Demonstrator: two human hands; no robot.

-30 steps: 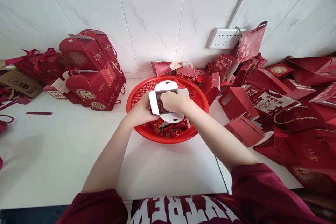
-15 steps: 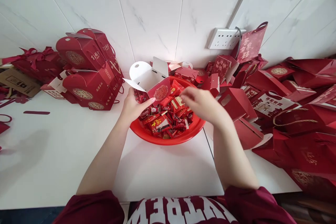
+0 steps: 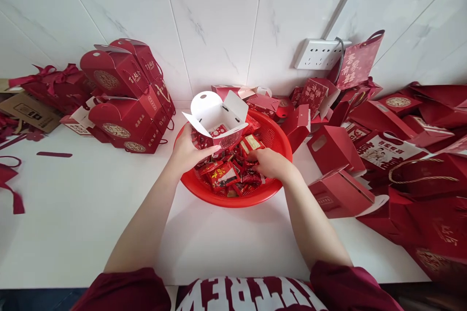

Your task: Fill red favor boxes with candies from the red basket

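Observation:
My left hand [image 3: 189, 149] grips the near left side of an open candy box [image 3: 222, 115], red outside and white inside, with its flaps spread. A red packet with white spots [image 3: 219, 131] shows inside the box. Box and hand are over a red plastic basket [image 3: 233, 200] filled with wrapped sweets. My right hand [image 3: 270, 162] reaches into the basket's right side, its fingers curled down among red candy packets [image 3: 223, 175]. A red and cream packet [image 3: 251, 143] lies just beyond those fingers. Its fingertips are hidden, so whatever they hold cannot be made out.
Folded red gift boxes [image 3: 126, 119] are stacked on the left of the white table [image 3: 91, 223]. More red boxes and bags [image 3: 412, 131] crowd the right side. A power strip [image 3: 321, 54] is fixed to the tiled wall behind. A dark red strip [image 3: 54, 154] lies at left.
My right hand has come down into the sweets from above the basket. The box in my left hand has tilted towards me, and its inside now shows a spotted packet.

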